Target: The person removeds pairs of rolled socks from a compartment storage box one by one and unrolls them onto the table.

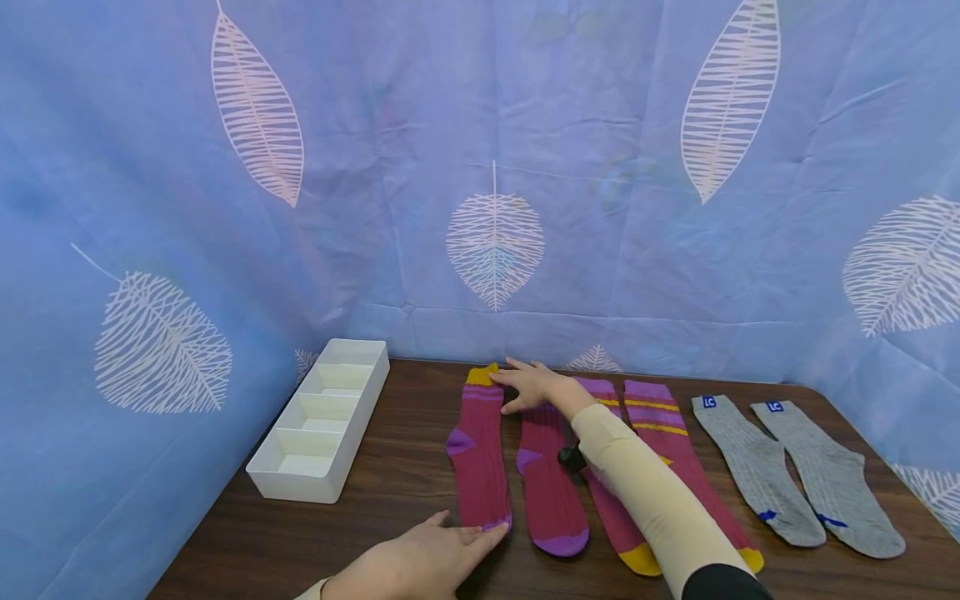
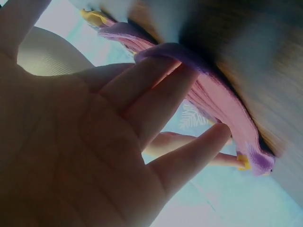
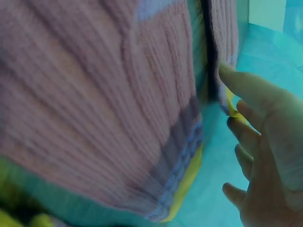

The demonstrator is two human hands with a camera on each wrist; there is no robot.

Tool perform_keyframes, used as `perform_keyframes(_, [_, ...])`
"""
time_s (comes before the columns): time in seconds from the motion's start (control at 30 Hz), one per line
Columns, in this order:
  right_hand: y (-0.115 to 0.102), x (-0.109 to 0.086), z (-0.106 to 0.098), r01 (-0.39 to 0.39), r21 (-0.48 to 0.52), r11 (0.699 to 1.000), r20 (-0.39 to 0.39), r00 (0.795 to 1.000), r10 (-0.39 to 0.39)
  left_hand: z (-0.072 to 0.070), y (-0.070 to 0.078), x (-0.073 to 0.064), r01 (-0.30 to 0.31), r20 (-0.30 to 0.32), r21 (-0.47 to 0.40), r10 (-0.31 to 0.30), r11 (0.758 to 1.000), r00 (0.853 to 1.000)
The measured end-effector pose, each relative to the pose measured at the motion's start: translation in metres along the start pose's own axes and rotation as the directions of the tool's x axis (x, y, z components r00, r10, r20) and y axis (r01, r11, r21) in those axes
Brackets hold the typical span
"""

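A maroon sock (image 1: 482,458) with a yellow cuff and purple heel and toe lies flat at the left of the row. At its toe end rests my left hand (image 1: 420,558); in the left wrist view its extended fingers touch the purple edge. My right hand (image 1: 536,387) reaches over to the same sock's yellow cuff, fingertips at its right side, thumb and fingers apart in the right wrist view. Beneath the right wrist lies a matching maroon sock (image 1: 553,500), its cuff hidden in the head view but visible in the right wrist view.
A white divided tray (image 1: 326,489) stands at the left. Right of the matching pair lie two maroon socks with yellow toes and striped cuffs (image 1: 656,408), partly covered by my right arm. Two grey socks (image 1: 757,471) are farther right. A blue leaf-patterned cloth (image 1: 420,250) hangs behind the table.
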State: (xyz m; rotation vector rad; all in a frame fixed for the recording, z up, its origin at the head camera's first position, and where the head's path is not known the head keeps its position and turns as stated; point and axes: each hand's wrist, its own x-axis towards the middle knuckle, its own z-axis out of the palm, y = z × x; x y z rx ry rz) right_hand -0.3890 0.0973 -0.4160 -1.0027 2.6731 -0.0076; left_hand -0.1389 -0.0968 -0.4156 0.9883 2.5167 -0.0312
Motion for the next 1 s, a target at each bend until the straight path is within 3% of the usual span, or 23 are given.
perform_keyframes(0.13, [-0.001, -0.001, 0.002, -0.016, 0.009, 1.000, 0.007, 1.000, 0.016, 0.004, -0.003, 0.003, -0.062, -0.032, 0.016, 0.062, 0.998, 0.998])
perform_keyframes(0.23, [-0.003, -0.002, 0.003, -0.031, -0.012, 0.999, 0.005, 0.999, 0.031, 0.009, -0.006, 0.008, -0.094, -0.023, 0.032, 0.095, 0.995, 0.995])
perform_keyframes(0.43, [-0.003, -0.004, 0.008, -0.048, -0.046, 0.998, -0.020, 0.999, 0.047, 0.016, -0.006, 0.015, -0.095, 0.021, 0.024, 0.094, 0.995, 0.995])
perform_keyframes(0.67, [-0.006, -0.004, 0.007, -0.063, -0.053, 0.997, 0.017, 0.998, 0.064, 0.019, -0.005, 0.015, -0.090, 0.016, 0.042, 0.089, 0.995, 0.996])
perform_keyframes(0.83, [-0.010, -0.006, 0.005, -0.055, -0.037, 0.998, 0.030, 0.998, 0.056, 0.012, -0.005, 0.008, -0.099, -0.018, 0.050, 0.100, 0.994, 0.995])
perform_keyframes(1.0, [-0.010, -0.011, 0.001, -0.033, -0.044, 0.998, -0.002, 0.999, 0.033, -0.008, 0.000, -0.005, -0.085, -0.073, 0.057, 0.089, 0.995, 0.993])
